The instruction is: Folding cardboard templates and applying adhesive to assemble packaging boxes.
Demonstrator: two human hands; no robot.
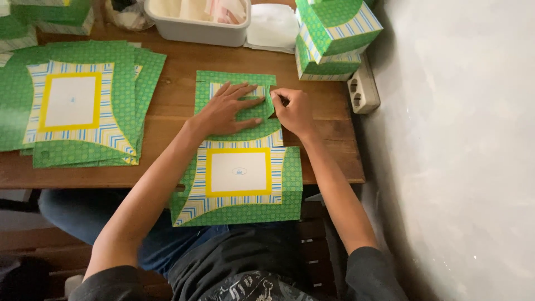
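Head view: a green patterned box blank [239, 161] lies flat on the wooden surface [173, 95], its long axis running away from the person, directly beneath both hands. Left hand [225, 108], fingers spread, presses a folded flap flat; right hand [293, 110], just beside it, pinches the flap's edge.

green dotted box blank [239, 167], brown table [173, 83]

A flat green cardboard box blank [239, 173] with striped borders and a yellow-framed white panel is lying on the wooden table's near edge, overhanging it. Its far flap is being folded over.
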